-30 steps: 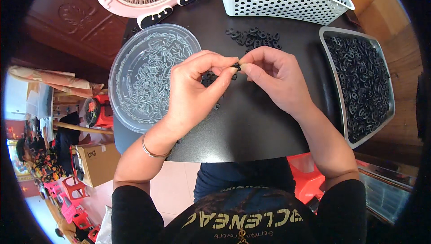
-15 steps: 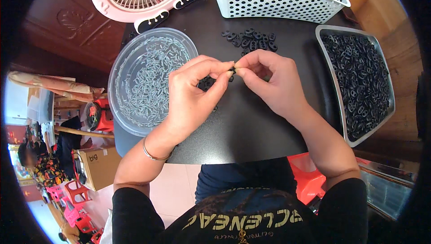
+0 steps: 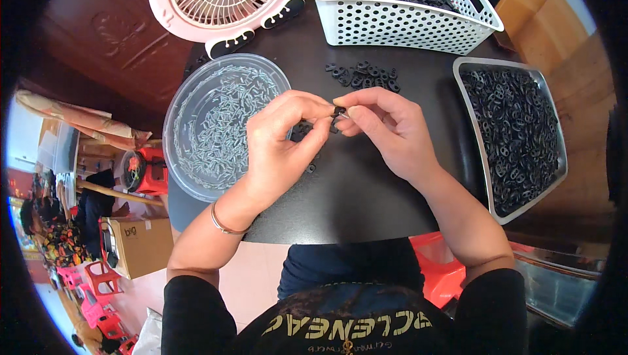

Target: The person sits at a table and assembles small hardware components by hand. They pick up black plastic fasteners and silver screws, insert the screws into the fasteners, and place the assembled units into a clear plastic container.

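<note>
Over the middle of the table, my left hand [image 3: 276, 138] pinches a small black plastic piece [image 3: 338, 111] between thumb and fingertips. From the other side my right hand [image 3: 397, 138] closes on it, with a thin silvery pin [image 3: 345, 116] showing at its thumb tip against the piece. My fingers partly hide both parts. Under and beside my left hand, more small black pieces [image 3: 301, 131] lie loose on the table. A further pile of black two-holed pieces [image 3: 366, 77] lies just beyond my hands.
A clear round tub [image 3: 169, 139] of small metal pins stands left on the dark table [image 3: 366, 208]. A metal tray [image 3: 483, 146] full of black pieces is at right. Behind stand a white perforated basket [image 3: 405, 25] of black pieces and a pink fan [image 3: 226, 2].
The whole view has shifted slightly, so the table things sit lower. My right fingers have changed their hold, and the silvery pin now shows. The left hand still pinches the black piece.
</note>
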Demonstrator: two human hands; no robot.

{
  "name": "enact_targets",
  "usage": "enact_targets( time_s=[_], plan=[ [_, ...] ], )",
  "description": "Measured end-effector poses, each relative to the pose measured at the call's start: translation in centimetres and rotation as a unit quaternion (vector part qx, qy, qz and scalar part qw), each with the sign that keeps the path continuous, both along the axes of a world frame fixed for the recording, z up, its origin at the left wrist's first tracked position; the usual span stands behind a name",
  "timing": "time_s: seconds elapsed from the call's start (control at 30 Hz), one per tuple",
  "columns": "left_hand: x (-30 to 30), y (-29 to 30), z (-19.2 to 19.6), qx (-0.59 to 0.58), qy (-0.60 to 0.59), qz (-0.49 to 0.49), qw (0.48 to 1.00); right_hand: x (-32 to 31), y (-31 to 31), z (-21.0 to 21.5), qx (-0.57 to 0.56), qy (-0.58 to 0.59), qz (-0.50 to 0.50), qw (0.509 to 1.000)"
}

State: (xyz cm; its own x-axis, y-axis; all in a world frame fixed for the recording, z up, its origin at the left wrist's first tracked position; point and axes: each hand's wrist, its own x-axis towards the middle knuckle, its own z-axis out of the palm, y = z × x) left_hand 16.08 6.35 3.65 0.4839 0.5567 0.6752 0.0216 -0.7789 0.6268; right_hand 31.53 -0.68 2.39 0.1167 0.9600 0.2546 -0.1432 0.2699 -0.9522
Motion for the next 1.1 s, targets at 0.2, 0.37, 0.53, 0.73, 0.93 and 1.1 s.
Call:
enact_targets(
  time_s=[0.2, 0.37, 0.53, 0.73, 0.93, 1.1],
  plan=[
    [-0.5, 0.1, 0.4, 0.107, 0.045, 0.014, 0.993, 0.2, -0.1, 0.4, -0.030, -0.002, 0.016, 0.999],
    [-0.7, 0.2, 0.5, 0.166, 0.065, 0.016, 0.984, 0.3, -0.2, 0.4, -0.018, 0.010, 0.027, 0.999],
    [-0.7, 0.2, 0.6, 0.153, 0.062, 0.010, 0.986, 0.4, -0.2, 0.5, -0.021, -0.002, 0.030, 0.999],
    [0.3, -0.5, -0.2, -0.293, -0.077, -0.086, 0.949, -0.3, 0.0, 0.0, 0.062, -0.001, 0.007, 0.998],
    [1.5, 0.0, 1.4, -0.285, 0.037, -0.104, 0.952, 1.4, 0.3, 0.6, 0.051, -0.008, -0.145, 0.988],
    [4.0, 2.4, 3.0, 0.053, 0.171, -0.032, 0.983, 3.9, 0.8, 1.0, 0.077, 0.050, -0.273, 0.958]
  ],
)
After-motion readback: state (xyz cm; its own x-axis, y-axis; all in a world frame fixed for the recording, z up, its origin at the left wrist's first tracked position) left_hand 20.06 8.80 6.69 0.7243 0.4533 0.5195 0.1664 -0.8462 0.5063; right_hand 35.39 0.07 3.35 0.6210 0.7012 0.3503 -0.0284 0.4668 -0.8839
